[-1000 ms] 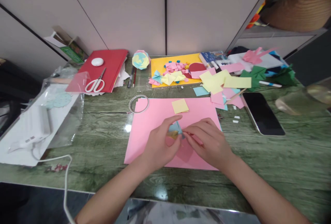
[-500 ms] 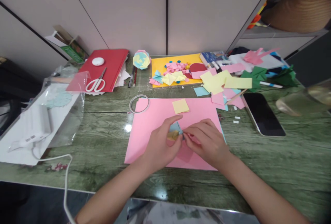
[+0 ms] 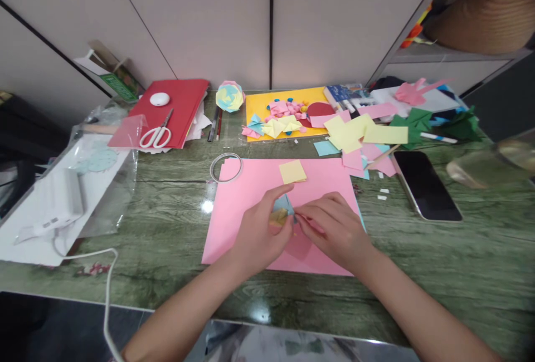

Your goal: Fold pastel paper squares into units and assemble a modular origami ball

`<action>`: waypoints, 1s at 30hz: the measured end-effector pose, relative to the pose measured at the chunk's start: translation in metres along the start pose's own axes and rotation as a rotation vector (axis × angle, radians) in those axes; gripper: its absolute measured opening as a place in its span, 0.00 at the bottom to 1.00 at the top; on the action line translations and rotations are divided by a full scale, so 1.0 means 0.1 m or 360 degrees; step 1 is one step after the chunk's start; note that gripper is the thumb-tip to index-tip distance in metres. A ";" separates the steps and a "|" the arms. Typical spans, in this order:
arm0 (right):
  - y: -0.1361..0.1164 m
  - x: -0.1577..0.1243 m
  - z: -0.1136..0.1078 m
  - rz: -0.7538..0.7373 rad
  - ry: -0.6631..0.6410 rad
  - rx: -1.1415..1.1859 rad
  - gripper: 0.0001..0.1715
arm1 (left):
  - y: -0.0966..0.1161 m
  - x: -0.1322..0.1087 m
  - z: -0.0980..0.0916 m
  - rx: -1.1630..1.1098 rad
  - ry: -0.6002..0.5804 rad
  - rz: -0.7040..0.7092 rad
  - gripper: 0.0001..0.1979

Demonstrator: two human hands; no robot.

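Observation:
A small folded paper piece (image 3: pixel 283 204), light blue with yellow, is held over the pink paper sheets (image 3: pixel 251 175). My left hand (image 3: pixel 264 228) curls round its left side, thumb and fingers gripping it. At its right edge, the fingertips of my right hand (image 3: pixel 334 228) pinch the blue paper. The fingers cover much of the piece, so its full shape is hidden. Just beyond my hands lie small yellow paper squares (image 3: pixel 293 171) on the pink sheets. A roll of tape (image 3: pixel 226 167) rests at the sheets' upper left corner.
Scissors (image 3: pixel 156 135) lie on a red folder (image 3: pixel 179 106) at the back left. A paper ball (image 3: pixel 230 96) stands behind the tape. Loose paper strips (image 3: pixel 384 134) are heaped at the back right, beside a phone (image 3: pixel 427 185) and a clear cup (image 3: pixel 493 160). A white cable (image 3: pixel 107 295) hangs over the front edge.
Both hands stay in nearly the same place with the folded paper between them. Only a slight shift of the whole view shows.

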State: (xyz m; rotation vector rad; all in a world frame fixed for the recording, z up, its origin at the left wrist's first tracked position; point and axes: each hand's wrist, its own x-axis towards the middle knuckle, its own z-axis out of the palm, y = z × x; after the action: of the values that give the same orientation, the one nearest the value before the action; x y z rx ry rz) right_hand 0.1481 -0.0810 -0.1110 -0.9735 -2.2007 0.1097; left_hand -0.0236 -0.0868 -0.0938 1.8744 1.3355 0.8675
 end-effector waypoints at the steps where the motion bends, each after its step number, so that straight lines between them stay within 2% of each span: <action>1: 0.00 0.00 0.00 -0.0015 0.0008 -0.0021 0.08 | 0.00 0.00 0.01 0.0011 -0.0002 0.0013 0.24; 5: 0.00 0.00 0.01 -0.0027 0.0040 -0.0062 0.08 | -0.01 -0.01 0.02 0.0027 -0.0010 0.0028 0.24; 13: 0.00 0.03 -0.04 0.0144 0.0008 0.0127 0.07 | 0.01 0.01 0.00 0.0039 -0.0003 -0.0049 0.25; 25: 0.01 0.01 -0.01 -0.0034 0.0010 -0.0032 0.07 | -0.09 -0.03 0.08 0.0164 0.0026 0.0241 0.24; 30: 0.01 0.01 -0.02 0.0033 0.0032 0.0012 0.08 | -0.07 -0.04 0.08 0.0127 -0.0001 0.0246 0.25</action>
State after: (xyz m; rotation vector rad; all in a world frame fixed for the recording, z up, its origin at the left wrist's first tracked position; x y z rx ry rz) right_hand 0.1492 -0.0794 -0.1094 -0.9895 -2.1709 0.1172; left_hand -0.0215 -0.0896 -0.1047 2.0617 1.2539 0.9018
